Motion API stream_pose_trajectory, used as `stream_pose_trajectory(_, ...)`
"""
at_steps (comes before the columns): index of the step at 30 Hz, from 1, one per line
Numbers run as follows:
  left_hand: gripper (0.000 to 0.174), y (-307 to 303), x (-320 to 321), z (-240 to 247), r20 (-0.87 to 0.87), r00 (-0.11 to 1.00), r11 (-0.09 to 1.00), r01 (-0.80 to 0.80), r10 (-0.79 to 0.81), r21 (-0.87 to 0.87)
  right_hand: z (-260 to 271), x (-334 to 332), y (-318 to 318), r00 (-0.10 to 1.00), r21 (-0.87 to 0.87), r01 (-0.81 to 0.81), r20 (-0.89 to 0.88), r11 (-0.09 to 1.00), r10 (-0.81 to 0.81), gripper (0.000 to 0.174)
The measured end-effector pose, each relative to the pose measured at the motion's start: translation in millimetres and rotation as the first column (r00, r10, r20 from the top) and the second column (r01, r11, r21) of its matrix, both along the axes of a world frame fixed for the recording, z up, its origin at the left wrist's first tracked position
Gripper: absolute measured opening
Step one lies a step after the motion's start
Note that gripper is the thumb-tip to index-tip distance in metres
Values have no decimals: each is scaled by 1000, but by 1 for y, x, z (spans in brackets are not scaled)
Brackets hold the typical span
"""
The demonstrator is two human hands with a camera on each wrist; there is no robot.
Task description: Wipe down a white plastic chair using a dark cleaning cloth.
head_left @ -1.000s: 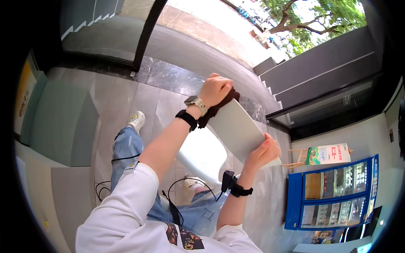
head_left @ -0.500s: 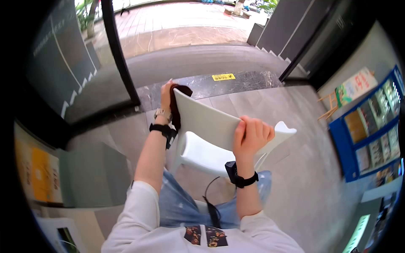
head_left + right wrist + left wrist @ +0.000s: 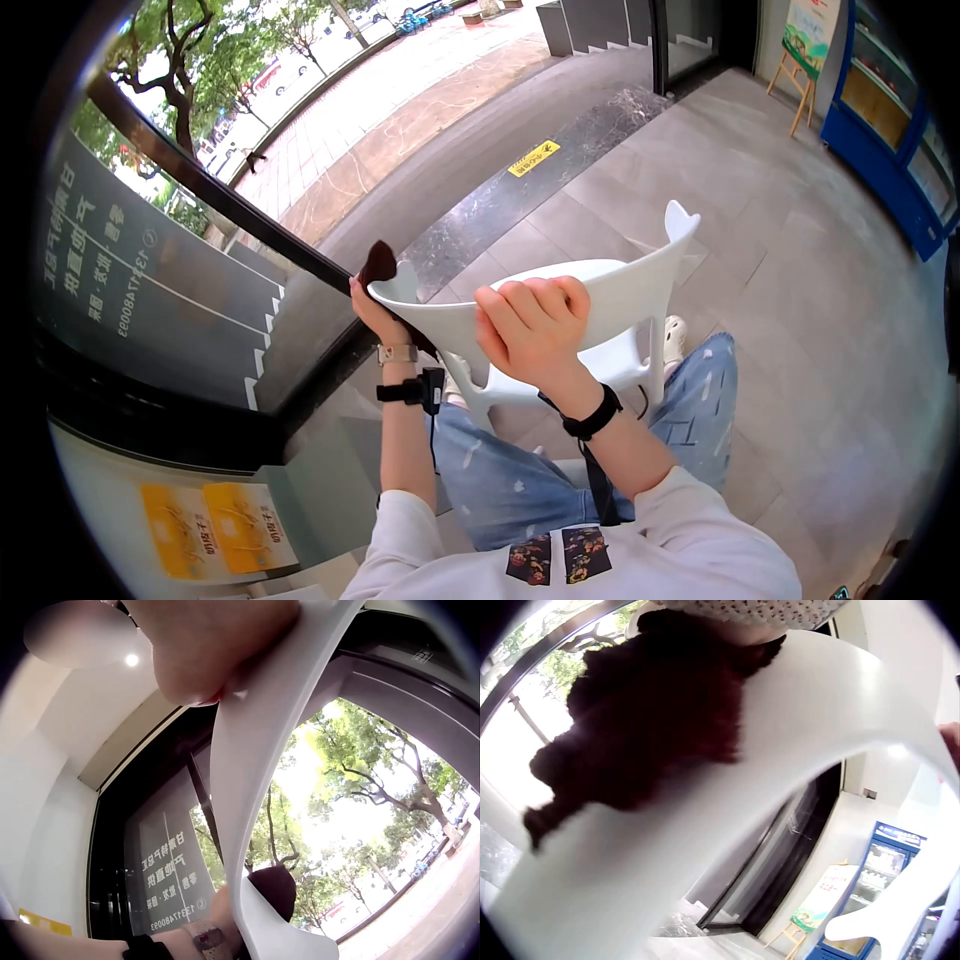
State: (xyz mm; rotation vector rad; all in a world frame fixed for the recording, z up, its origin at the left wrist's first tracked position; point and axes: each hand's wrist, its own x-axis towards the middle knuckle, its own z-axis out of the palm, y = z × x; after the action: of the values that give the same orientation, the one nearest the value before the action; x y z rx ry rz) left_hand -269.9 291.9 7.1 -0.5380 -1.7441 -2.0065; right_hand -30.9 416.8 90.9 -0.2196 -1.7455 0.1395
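A white plastic chair [image 3: 625, 300] stands close in front of the person's legs, its backrest nearest the body. My right hand [image 3: 535, 328] grips the backrest's top edge near the middle, fingers curled over it. At the backrest's left end, my left hand [image 3: 374, 314] holds a dark maroon cloth [image 3: 378, 263] against the outer side. Bunched cloth [image 3: 660, 712] covers part of the white surface in the left wrist view, hiding most of that hand's fingers. From the right wrist, the cloth [image 3: 274, 891] shows past the far end of the backrest.
A glass door with a dark frame [image 3: 250, 222] stands left of the chair. Ahead lies a marble threshold with a yellow floor sticker [image 3: 534, 158]. Yellow boxes [image 3: 240, 525] sit at lower left. A blue display fridge [image 3: 880, 160] and an easel sign [image 3: 806, 40] stand at right.
The chair is seen turned, its backrest now nearer the body. The left hand with the cloth stays at the backrest's left end; the right hand keeps its hold on the top edge. The view has swung left.
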Motion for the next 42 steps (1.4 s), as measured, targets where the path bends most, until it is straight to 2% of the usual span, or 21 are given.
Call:
stream_pose_trajectory(2, 40, 12, 26, 23, -28, 999, 996, 45, -43, 79, 1, -3, 4, 1000, -3, -2, -9, 1000, 2, 12)
stream_pose_trajectory(3, 34, 27, 59, 49, -83, 978, 958, 206, -193, 199, 1, -5, 5, 1000, -6, -2, -8, 1000, 2, 11)
stream_pose_trajectory(5, 32, 34, 83, 63, -225, 974, 999, -29, 26, -12, 2, -8, 7, 1000, -11, 2, -1, 1000, -2, 11)
stream_pose_trajectory(6, 31, 34, 88, 66, -308, 943, 981, -163, 125, -101, 3, -9, 8, 1000, -13, 6, 5, 1000, -6, 11)
stream_pose_trajectory(10, 28, 40, 106, 80, -366, 931, 971, -88, 1, -222, 4, -21, 17, 1000, -5, 7, 13, 1000, -7, 10)
stream_pose_trajectory(14, 21, 39, 93, 79, -549, 835, 901, -212, -33, -378, 3, -25, 19, 1000, -21, -8, 26, 1000, 9, 11)
stream_pose_trajectory(22, 21, 41, 52, 76, -567, 819, 921, -153, -85, -359, 2, -34, 31, 996, -17, -80, 35, 997, 80, 15)
stream_pose_trajectory(28, 27, 21, 11, 54, -362, 920, 949, 33, -152, -314, 4, -20, 28, 990, 9, -85, 116, 996, 83, 20)
stream_pose_trajectory(32, 41, -1, -9, 36, -211, 958, 936, 116, -193, -331, 3, -5, 19, 987, 17, -99, 131, 995, 96, 23)
stream_pose_trajectory(34, 45, -3, -12, 32, -117, 974, 956, 160, -193, -244, 0, 0, 14, 987, 21, -101, 124, 995, 98, 25)
stream_pose_trajectory(36, 47, -6, -19, 22, 22, 972, 959, 233, -233, -163, 0, 8, 8, 987, 18, -91, 132, 996, 88, 25)
stream_pose_trajectory(37, 49, -9, -30, 8, 86, 950, 949, 307, -301, -71, 0, 12, 4, 987, 18, -84, 138, 996, 81, 26)
stream_pose_trajectory(40, 47, -18, -38, -10, 183, 882, 900, 419, -434, 116, -5, 19, -6, 993, 37, -44, 114, 998, 40, 26)
stream_pose_trajectory(42, 47, -22, -37, -14, 165, 876, 891, 450, -454, 60, -7, 18, -4, 993, 36, -29, 113, 999, 24, 26)
